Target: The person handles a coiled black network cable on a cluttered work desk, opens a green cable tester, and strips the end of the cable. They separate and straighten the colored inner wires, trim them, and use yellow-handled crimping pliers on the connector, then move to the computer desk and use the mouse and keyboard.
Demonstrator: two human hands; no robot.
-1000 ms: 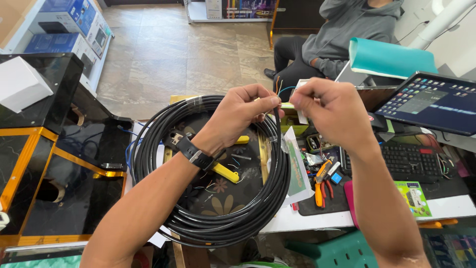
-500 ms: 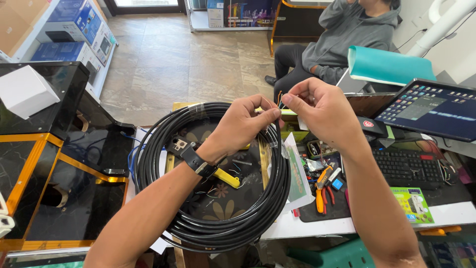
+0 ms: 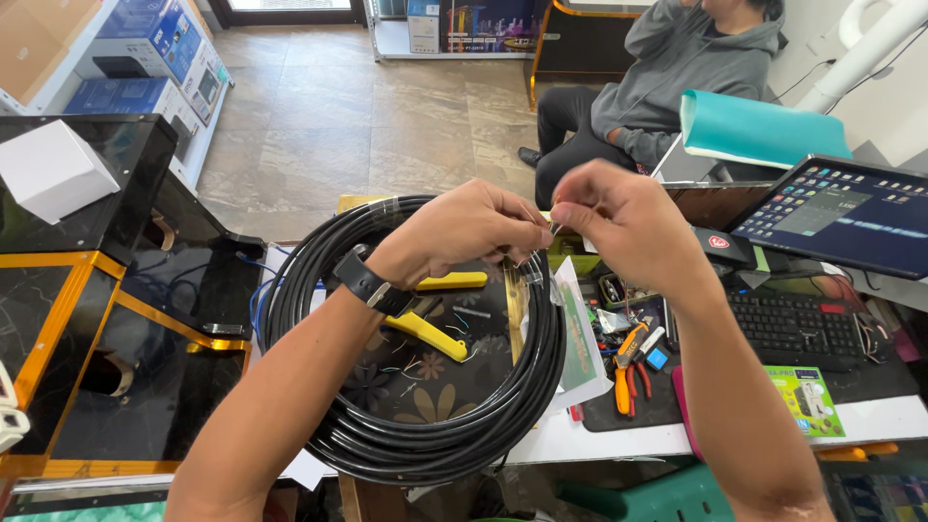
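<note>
A thin wire end (image 3: 549,230) is being pinched between the closed fingertips of the left hand (image 3: 464,232) and right hand (image 3: 619,217), above the black cable coil (image 3: 425,445).

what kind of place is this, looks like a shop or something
Probably a small electronics or network-cabling shop with a work desk. A large coil of black cable and a yellow-handled crimping tool lie under the hands, a black keyboard sits alongside, and boxed goods line the tiled floor.
</note>
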